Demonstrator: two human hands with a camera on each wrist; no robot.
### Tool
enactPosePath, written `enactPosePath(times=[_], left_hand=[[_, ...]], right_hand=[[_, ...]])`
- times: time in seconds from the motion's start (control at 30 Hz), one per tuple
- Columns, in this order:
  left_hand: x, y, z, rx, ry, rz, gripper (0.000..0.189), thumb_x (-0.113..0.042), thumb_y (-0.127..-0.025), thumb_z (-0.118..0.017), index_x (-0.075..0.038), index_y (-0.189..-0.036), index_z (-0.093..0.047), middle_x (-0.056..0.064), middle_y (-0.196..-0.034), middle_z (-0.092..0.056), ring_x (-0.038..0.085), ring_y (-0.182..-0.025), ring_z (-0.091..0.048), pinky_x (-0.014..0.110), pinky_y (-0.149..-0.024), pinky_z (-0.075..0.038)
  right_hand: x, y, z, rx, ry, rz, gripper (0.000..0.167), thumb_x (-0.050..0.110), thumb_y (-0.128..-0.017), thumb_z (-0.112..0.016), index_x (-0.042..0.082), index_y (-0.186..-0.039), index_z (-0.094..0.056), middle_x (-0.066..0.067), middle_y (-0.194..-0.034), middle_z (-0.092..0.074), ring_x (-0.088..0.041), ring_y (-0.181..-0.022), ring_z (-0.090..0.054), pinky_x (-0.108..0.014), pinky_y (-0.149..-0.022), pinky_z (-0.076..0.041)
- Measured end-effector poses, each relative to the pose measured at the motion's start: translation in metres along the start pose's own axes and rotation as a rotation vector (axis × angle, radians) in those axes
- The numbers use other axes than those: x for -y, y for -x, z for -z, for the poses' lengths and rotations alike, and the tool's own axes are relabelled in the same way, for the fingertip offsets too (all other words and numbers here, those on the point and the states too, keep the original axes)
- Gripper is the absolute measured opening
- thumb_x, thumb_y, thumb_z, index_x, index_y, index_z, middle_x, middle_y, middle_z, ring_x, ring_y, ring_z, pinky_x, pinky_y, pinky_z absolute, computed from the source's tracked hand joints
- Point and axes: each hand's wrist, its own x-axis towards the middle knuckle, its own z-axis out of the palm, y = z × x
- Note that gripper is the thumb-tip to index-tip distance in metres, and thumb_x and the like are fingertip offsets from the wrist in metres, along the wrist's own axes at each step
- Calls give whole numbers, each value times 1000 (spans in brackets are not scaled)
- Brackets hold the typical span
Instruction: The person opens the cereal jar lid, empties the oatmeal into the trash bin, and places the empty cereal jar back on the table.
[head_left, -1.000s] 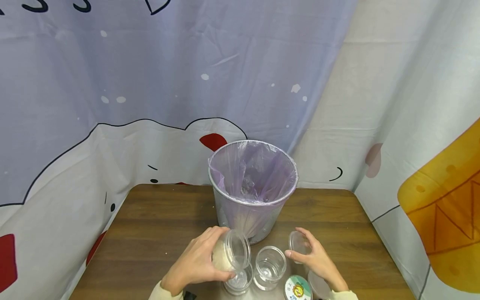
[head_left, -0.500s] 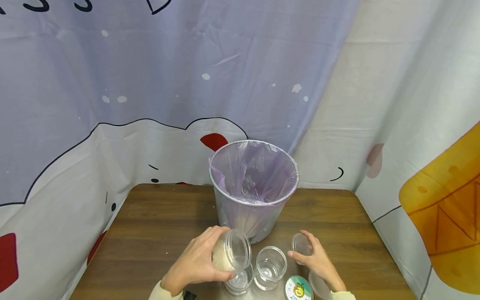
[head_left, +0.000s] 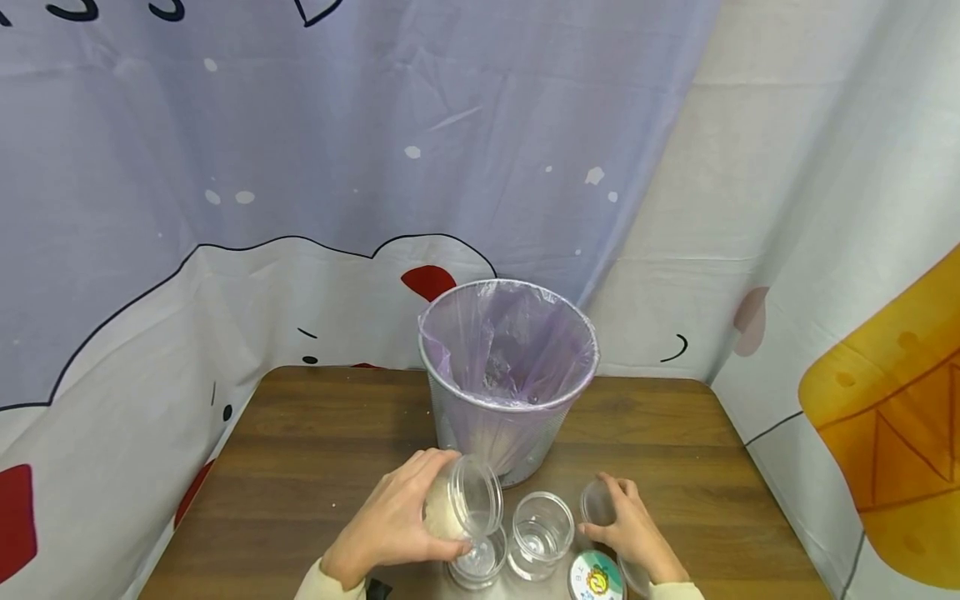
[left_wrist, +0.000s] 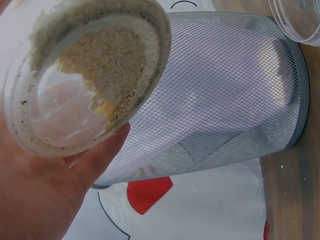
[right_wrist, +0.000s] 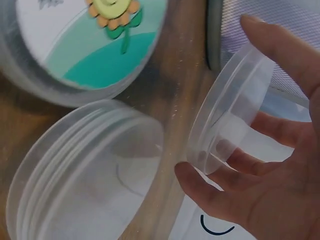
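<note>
My left hand (head_left: 401,525) grips a clear plastic jar (head_left: 480,500) that is tilted with its mouth to the right, over a clear jar (head_left: 480,567) on the table. Pale grainy stuff with a yellow bit (left_wrist: 112,65) shows through its base in the left wrist view. My right hand (head_left: 636,529) holds a clear lid (right_wrist: 230,110) on edge between thumb and fingers, low over the table. Beside it stands another clear open jar (head_left: 540,533). A lid with a flower sticker (head_left: 597,577) lies nearby, and a clear lid (right_wrist: 85,175) is partly hidden under my right hand.
A mesh bin (head_left: 442,417) with a purple liner (head_left: 517,342) stands just beyond the jars. The wooden table (head_left: 315,450) carries a few white specks. Printed curtains (head_left: 300,150) hang behind and at the sides. A small black object (head_left: 378,590) lies by my left wrist.
My right hand has lowered slightly towards the table and nearer me, with the lid still in its fingers. The left hand and its tilted jar have hardly moved.
</note>
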Motion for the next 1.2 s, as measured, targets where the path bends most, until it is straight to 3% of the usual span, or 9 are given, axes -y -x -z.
enactPosePath(times=[0.33, 0.77, 1.2], left_hand=[[0, 0, 1, -1, -5, -21, 94, -56, -46, -79, -15, -124, -49, -11, -113, -53, 5, -100, -50, 32, -76, -51], [2, -3, 2, -77, -31, -63, 92, -55, -45, -79, -13, -122, -50, -9, -111, -54, 7, -97, -51, 30, -76, -50], [3, -9, 7, -110, -49, -98, 92, -53, -43, -80, -11, -121, -51, -8, -111, -55, 8, -97, -52, 30, -76, -51]], right_hand=[[-4, 0, -10, 26, 5, -12, 90, 34, -64, -80, 8, -138, -37, -23, -130, -37, -46, -115, -42, -61, -80, -43], [-10, -2, -22, 44, 33, -5, 89, 31, -62, -81, 8, -137, -39, -23, -132, -36, -47, -117, -37, -64, -79, -42], [-14, -4, -29, 16, 95, -15, 85, 27, -59, -83, 8, -132, -45, -24, -128, -40, -43, -109, -38, -60, -81, -39]])
